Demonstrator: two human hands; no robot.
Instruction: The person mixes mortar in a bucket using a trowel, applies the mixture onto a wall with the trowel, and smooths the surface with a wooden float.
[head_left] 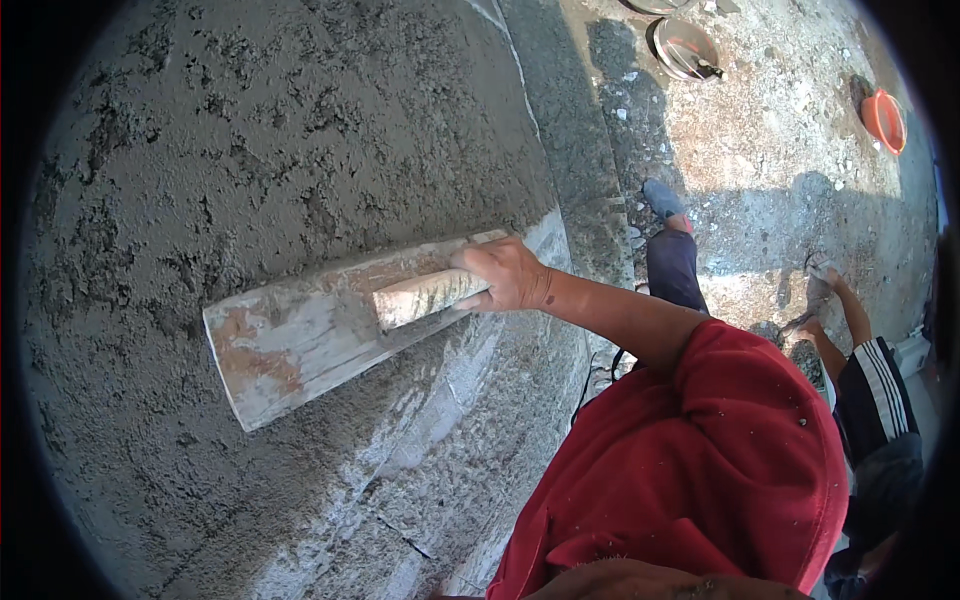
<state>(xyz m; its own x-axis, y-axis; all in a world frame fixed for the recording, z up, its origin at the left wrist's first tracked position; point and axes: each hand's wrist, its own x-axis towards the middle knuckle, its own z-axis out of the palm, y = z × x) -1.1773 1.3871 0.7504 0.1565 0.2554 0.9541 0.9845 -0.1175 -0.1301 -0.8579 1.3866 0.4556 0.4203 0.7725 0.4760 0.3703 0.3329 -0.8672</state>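
My right hand is closed around the pale wooden handle of a long plasterer's float. The float's worn board is smeared with grey and brown. It lies against a surface coated in rough, wet grey mortar, at the coat's lower right edge. Below the board the surface shows whitish, thinly coated patches. A red sleeve covers my upper arm, and the bare forearm reaches leftward to the tool. My left hand is out of sight.
A round pan stands on the debris-strewn ground at the top right. Farther right is an orange tub. A foot in a grey shoe shows beyond my sleeve. At the right, another person in dark striped shorts is close by.
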